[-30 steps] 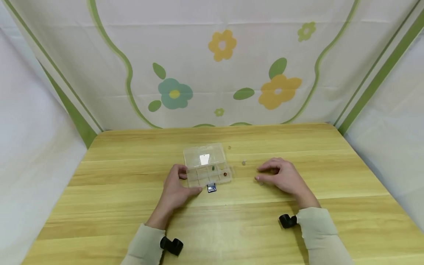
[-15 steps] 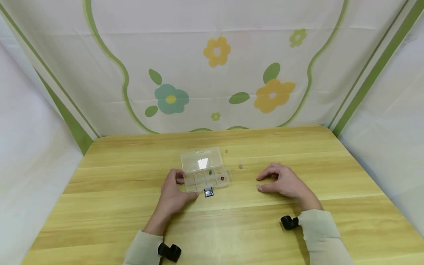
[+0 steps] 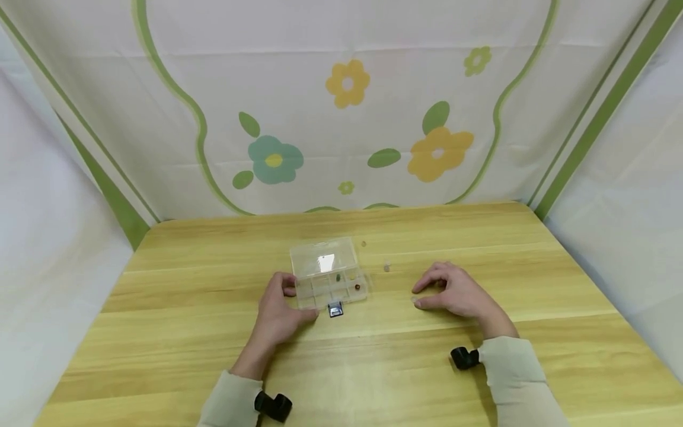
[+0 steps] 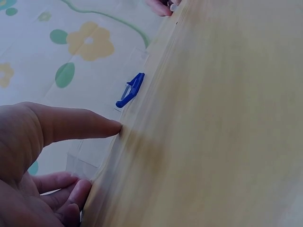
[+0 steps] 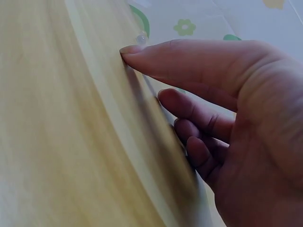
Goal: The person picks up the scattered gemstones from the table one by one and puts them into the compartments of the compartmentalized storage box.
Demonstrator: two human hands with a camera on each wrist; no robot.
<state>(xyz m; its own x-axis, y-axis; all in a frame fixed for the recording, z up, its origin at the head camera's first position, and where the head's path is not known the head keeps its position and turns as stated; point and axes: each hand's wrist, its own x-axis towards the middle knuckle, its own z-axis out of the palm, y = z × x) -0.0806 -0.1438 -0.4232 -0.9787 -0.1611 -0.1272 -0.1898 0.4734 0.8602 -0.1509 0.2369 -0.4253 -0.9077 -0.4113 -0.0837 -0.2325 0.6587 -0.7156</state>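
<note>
Right hand has drawn slightly back, thumb and fingers parted; left hand grips the clear box.

A wood-grain tabletop lies beneath the hands; beyond them hangs a white flowered cloth, with pale side cloths left and right.

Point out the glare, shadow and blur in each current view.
Head view: brightest of the three, with a white glare patch on the clear box lid. Left wrist view: dimmer, grain on the tabletop smeared soft, faint shadow near the left hand. Right wrist view: dim, grain blurred, darker shadow beside the right hand.
</note>
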